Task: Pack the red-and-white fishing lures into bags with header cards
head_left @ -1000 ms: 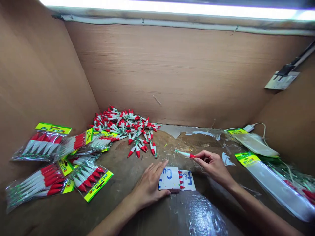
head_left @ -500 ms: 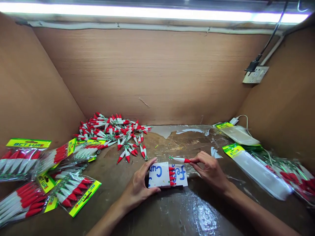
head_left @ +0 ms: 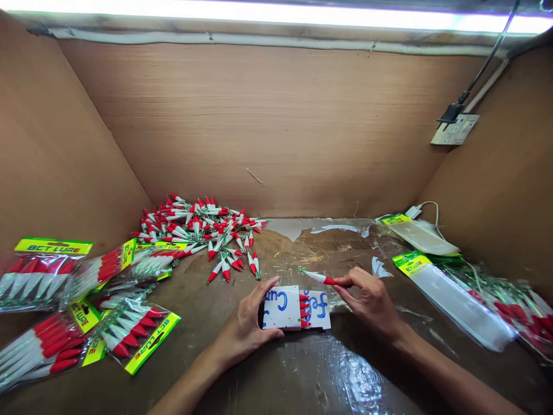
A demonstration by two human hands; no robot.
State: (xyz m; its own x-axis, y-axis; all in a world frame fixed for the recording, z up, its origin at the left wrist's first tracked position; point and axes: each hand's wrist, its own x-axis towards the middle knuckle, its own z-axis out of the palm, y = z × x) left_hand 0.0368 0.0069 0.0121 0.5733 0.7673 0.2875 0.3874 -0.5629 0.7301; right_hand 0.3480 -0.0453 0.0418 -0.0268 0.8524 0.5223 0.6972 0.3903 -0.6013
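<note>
At a plywood-walled worktop (head_left: 302, 380), a person's left hand (head_left: 246, 325) curls around the near-left edge of a white foam block (head_left: 283, 308) with blue lettering, thumb and fingers clasping it where it lies at the near centre, a row of red-tipped lures (head_left: 305, 306) slotted across its middle. The right hand (head_left: 369, 300) pinches the red end of a single red-and-white lure (head_left: 317, 278) just above the block's far-right corner. A loose heap of lures (head_left: 199, 225) lies far left, filled packets (head_left: 86, 300) lie near left and empty bags (head_left: 449, 288) to the right.
</note>
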